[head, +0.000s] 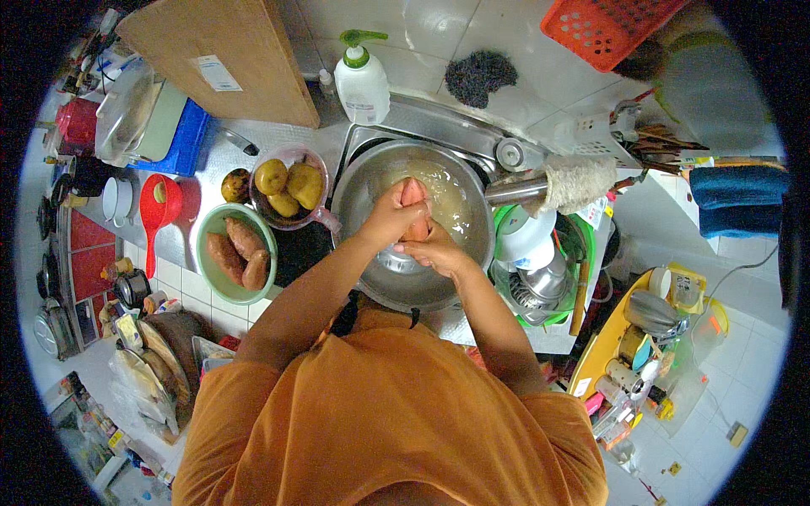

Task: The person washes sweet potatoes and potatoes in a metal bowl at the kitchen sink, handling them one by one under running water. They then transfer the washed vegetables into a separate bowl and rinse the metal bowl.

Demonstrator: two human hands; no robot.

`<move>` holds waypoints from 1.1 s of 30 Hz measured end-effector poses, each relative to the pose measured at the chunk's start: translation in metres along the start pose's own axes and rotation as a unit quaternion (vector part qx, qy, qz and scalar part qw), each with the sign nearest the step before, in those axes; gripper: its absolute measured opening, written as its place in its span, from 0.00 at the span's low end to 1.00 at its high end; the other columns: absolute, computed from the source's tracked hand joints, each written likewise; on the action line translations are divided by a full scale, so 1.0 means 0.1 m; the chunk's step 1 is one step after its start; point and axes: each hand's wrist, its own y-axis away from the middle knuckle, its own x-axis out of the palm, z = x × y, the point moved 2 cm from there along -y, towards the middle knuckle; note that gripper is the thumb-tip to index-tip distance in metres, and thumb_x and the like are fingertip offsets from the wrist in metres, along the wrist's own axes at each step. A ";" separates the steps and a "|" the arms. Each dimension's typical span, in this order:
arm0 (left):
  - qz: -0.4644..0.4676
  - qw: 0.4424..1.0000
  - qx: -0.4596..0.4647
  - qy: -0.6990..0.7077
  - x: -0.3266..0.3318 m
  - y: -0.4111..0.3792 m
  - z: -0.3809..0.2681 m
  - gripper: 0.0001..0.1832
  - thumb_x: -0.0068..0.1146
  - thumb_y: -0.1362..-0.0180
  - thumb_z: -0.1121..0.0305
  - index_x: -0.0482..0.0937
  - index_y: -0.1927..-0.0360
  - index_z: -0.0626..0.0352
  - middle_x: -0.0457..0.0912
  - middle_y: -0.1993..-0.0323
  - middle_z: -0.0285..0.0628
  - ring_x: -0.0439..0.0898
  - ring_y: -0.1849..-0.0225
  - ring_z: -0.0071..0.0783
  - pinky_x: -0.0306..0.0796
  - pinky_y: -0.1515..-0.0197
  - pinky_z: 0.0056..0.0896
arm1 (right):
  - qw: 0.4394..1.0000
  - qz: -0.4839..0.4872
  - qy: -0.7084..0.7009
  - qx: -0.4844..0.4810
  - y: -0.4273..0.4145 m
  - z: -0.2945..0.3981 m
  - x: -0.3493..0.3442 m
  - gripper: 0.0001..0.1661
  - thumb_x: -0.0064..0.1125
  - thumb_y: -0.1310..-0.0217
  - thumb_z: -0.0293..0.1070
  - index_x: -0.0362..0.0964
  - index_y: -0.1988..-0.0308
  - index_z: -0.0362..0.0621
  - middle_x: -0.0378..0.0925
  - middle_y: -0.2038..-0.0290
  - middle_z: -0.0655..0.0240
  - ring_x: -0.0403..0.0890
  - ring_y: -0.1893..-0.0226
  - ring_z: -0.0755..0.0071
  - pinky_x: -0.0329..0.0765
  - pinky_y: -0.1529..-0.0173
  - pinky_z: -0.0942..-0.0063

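A reddish sweet potato [414,192] is gripped between my two hands above a large stainless-steel basin [354,196] that holds cloudy water. My left hand [393,218] wraps its upper part, and my right hand [438,246] closes around the lower end. My fingers hide much of its surface. To the left, a pale green bowl [207,278] contains several sweet potatoes [243,237]. Behind it stands a clear pinkish plastic container with a handle [328,220], with several potatoes [304,185] inside. One darker, blotched round item [235,185] rests beside that container.
A cloth-wrapped faucet [516,190] reaches over the basin's right edge. Right of it, a green dish basket [585,237] holds bowls and metalware. At the back are a pump bottle [362,88] and a leaning wooden board [215,50]. A red ladle [155,202] and knife [240,142] lie left.
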 end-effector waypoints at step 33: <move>0.073 0.945 0.137 -0.289 -0.35 1.07 -0.13 0.18 0.61 0.44 0.71 0.75 0.49 0.57 0.76 0.53 0.43 0.76 0.54 0.37 0.70 0.51 0.32 | 0.936 -0.253 0.179 -0.167 0.27 -0.83 -0.07 0.28 0.54 0.43 0.27 0.66 0.41 0.42 0.73 0.44 0.58 0.78 0.52 0.61 0.73 0.46 0.68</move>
